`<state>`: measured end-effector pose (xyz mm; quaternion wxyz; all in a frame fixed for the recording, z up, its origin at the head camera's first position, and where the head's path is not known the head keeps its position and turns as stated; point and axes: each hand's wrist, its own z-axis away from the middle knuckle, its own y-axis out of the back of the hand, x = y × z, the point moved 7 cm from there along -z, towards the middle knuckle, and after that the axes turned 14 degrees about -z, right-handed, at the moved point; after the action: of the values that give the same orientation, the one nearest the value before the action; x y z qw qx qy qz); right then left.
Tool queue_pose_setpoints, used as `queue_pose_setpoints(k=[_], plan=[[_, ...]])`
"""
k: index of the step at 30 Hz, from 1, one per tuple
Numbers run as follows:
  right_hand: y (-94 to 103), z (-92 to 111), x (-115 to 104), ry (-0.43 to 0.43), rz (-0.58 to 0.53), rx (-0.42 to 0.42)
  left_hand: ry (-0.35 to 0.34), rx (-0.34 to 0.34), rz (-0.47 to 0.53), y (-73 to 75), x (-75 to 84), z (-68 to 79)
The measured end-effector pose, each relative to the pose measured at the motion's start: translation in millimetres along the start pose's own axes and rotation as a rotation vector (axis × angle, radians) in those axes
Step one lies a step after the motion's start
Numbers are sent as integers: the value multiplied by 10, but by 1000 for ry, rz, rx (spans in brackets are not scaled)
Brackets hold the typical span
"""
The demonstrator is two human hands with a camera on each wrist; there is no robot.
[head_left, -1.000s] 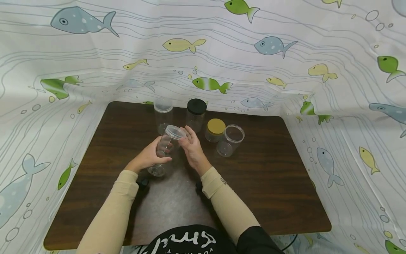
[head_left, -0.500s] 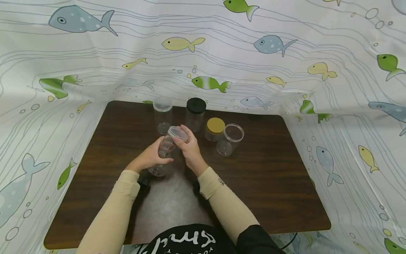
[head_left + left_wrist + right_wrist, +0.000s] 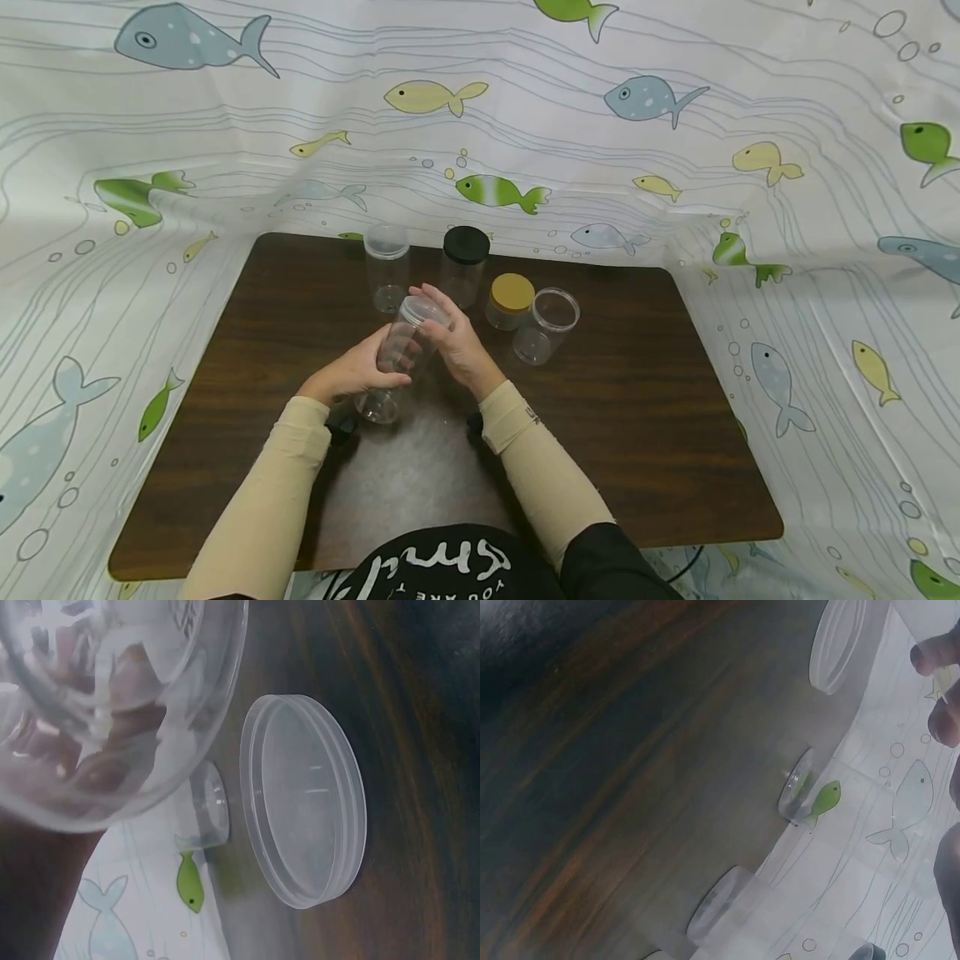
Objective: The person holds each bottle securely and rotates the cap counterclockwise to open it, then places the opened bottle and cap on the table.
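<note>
A clear jar [image 3: 407, 348] tilts between my two hands, its whitish ridged top leaning up and right. My left hand [image 3: 351, 368] grips the body, thumb across the near side. At the top, my right hand [image 3: 467, 354] holds on with its thumb in front and fingers behind. The left wrist view has the jar's rounded clear end [image 3: 176, 776] close up, with fingers visible through it. A translucent round lid [image 3: 304, 802] lies on the table just past it. The right wrist view catches the same lid [image 3: 840, 645] at the top and my curled fingers [image 3: 945, 724] at the right edge.
Beyond my hands stand a clear jar with a frosted lid [image 3: 387, 267], a black-lidded jar [image 3: 463, 271], a short gold-lidded jar [image 3: 510, 302] and a lidless jar [image 3: 543, 333]. The brown wooden table [image 3: 637, 433] meets a fish-printed curtain [image 3: 525, 133] behind.
The jar has shifted slightly right, its lower end closer to me. My right hand closed in round the top, and its fingers have since spread farther along behind it. The standing jars stayed put.
</note>
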<state>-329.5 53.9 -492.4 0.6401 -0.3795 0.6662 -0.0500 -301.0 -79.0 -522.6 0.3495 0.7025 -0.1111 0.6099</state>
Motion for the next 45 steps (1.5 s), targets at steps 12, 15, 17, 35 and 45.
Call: queue_pose_setpoints(k=[12,15,17,35,45], plan=[[56,142,33,133,167,180,7,113,-48,172,-42,30],[-12,178,15,146,253,185,18,111,-50,163,-63,36],[-69,194,-11,138,303,196,30,114,-61,155,-74,42],[-28,142,33,98,286,232,16,72,-87,84,-40,27],[3,90,74,35,169,88,8,13,-36,44,-34,49]])
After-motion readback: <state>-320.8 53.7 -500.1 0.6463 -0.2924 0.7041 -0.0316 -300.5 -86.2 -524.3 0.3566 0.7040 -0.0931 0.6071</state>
